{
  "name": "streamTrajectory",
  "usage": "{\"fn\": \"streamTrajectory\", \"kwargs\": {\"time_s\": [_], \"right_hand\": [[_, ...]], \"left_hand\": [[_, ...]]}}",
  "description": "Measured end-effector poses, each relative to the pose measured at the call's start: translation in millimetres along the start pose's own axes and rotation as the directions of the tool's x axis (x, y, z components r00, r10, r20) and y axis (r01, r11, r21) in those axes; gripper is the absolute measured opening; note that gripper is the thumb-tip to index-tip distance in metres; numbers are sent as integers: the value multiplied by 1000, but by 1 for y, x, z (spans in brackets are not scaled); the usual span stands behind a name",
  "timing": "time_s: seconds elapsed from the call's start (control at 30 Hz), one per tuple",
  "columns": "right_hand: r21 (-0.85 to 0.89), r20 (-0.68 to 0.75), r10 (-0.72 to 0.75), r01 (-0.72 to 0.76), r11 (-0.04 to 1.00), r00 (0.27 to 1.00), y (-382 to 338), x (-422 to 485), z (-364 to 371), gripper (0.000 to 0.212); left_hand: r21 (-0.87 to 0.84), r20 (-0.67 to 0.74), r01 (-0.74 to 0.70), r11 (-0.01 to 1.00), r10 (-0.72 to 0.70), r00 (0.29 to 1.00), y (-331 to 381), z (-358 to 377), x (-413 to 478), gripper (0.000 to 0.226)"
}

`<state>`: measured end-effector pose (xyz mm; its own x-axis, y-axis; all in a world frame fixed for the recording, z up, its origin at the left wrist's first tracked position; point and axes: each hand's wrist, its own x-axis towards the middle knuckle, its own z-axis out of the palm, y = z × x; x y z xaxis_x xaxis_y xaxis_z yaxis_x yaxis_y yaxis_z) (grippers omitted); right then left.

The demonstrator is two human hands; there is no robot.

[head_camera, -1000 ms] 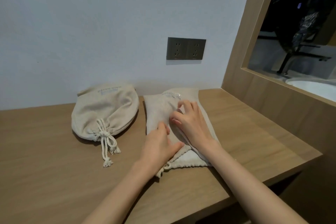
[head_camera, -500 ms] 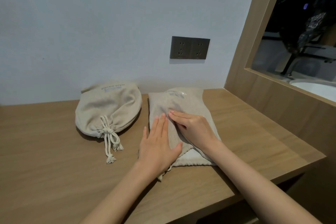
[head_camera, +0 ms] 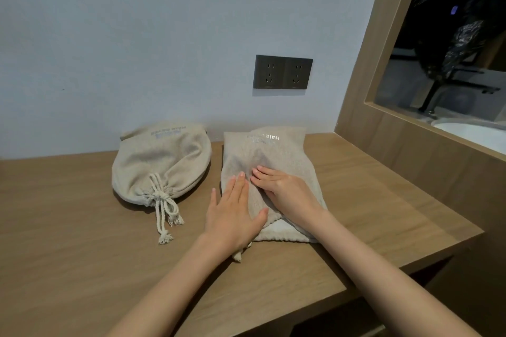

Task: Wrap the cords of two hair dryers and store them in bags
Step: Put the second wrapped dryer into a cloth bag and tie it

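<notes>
Two beige cloth bags lie side by side on the wooden surface, close to the wall. The flat bag sits mid-view, its printed end at twelve o'clock toward the wall and its gathered mouth at six o'clock toward the person. Both hands rest on it, palms down. The left hand covers the bag's near left part, its fingers straight, close together and pointing to twelve o'clock, holding nothing. The right hand lies just at three o'clock of the left one, its fingers flat on the cloth and angled toward ten o'clock, so their tips come just beside the left fingertips; it grips nothing either. A frayed cord end shows under the left wrist. At nine o'clock of the flat bag, just beside it, sits a fuller, rounder bag, its mouth drawn tight by a knotted white drawstring that trails to six o'clock across the surface. What either bag contains is hidden. A dark double socket is on the wall at twelve o'clock, and a wooden frame stands at two o'clock.
</notes>
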<state>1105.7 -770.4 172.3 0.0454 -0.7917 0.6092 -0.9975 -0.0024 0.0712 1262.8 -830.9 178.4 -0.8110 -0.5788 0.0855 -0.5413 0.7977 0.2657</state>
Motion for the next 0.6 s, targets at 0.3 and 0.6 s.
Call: {"fn": "streamTrajectory", "kwargs": {"time_s": [0.3, 0.6], "right_hand": [[191, 215, 167, -209, 959, 962, -3, -3, -40, 27], [232, 315, 185, -264, 936, 931, -31, -15, -88, 29]], "left_hand": [[-204, 21, -204, 957, 213, 977, -27, -12, -2, 57], [-342, -242, -291, 894, 216, 946, -31, -38, -40, 56]]}}
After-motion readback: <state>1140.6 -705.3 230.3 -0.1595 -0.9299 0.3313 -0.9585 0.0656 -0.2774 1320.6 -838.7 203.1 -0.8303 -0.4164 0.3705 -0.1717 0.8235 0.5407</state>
